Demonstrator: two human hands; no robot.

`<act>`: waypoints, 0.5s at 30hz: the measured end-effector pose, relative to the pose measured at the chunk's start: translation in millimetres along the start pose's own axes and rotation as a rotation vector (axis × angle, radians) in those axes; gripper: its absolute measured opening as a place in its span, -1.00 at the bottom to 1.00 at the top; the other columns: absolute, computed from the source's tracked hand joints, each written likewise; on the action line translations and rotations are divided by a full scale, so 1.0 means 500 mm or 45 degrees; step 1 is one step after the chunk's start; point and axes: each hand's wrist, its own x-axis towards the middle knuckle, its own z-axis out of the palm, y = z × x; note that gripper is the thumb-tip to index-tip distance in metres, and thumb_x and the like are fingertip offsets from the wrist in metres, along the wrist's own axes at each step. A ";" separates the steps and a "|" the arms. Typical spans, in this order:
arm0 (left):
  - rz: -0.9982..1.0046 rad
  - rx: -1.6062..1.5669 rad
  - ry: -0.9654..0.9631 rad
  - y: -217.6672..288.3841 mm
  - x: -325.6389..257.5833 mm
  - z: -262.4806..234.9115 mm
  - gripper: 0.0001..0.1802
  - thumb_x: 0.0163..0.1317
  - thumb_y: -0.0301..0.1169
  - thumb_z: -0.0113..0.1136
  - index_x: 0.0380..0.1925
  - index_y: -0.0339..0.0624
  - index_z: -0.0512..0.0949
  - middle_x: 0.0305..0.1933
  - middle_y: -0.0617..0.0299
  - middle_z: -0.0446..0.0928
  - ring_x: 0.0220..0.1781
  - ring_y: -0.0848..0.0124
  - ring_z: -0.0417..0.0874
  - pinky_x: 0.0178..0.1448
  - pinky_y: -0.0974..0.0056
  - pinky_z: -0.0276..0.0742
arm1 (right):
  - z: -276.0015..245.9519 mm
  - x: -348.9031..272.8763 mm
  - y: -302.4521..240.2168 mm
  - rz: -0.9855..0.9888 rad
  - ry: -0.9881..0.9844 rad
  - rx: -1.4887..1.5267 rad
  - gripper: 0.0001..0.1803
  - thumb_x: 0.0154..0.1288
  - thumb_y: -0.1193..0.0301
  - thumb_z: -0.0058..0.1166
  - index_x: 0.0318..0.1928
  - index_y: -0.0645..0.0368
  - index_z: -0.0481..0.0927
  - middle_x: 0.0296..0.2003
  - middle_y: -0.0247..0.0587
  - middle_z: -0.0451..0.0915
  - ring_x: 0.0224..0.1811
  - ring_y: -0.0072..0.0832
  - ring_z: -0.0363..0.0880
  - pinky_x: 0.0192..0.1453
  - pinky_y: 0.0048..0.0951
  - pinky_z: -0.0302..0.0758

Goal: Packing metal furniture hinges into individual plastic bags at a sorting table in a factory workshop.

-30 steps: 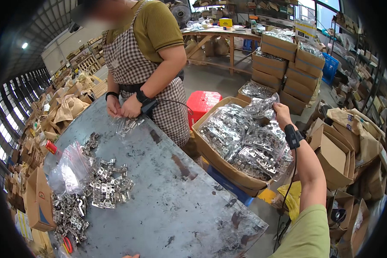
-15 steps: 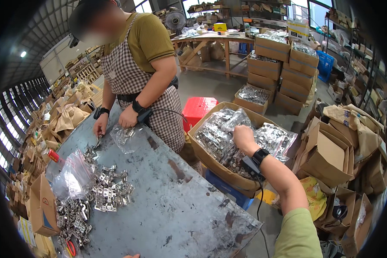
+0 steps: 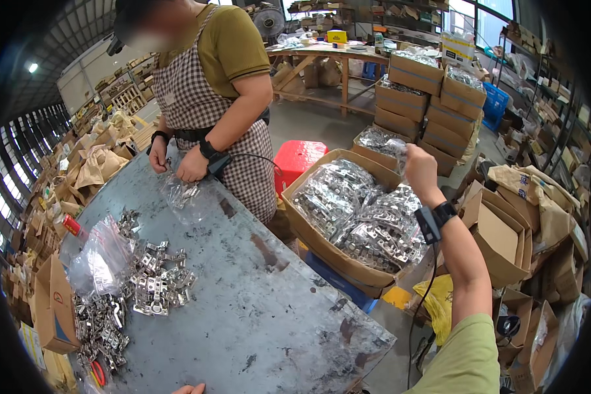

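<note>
while raised, right hand (image 3: pixel 419 169) grips bag (image 3: pixel 395 146).

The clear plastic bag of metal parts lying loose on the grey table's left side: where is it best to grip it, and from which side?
Probably the clear plastic bag of metal parts is best pinched at its puffed, empty upper part, coming from above. The heavy metal brackets lie spread beside it on the grey metal table, so that film stands free.

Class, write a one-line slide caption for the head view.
Right hand lifts a bag over a full box; a co-worker bags parts.
</note>
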 end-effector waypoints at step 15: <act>0.046 0.042 0.013 0.014 0.002 -0.008 -0.46 0.27 -0.31 0.14 0.23 -0.26 0.35 0.14 -0.18 0.29 0.18 -0.10 0.29 0.31 -0.04 0.20 | 0.207 -0.149 -0.091 -0.190 -0.592 -0.138 -0.89 -0.01 0.51 0.10 -0.57 0.25 0.66 -0.51 0.01 0.65 -0.34 -0.09 0.64 0.04 -0.18 0.56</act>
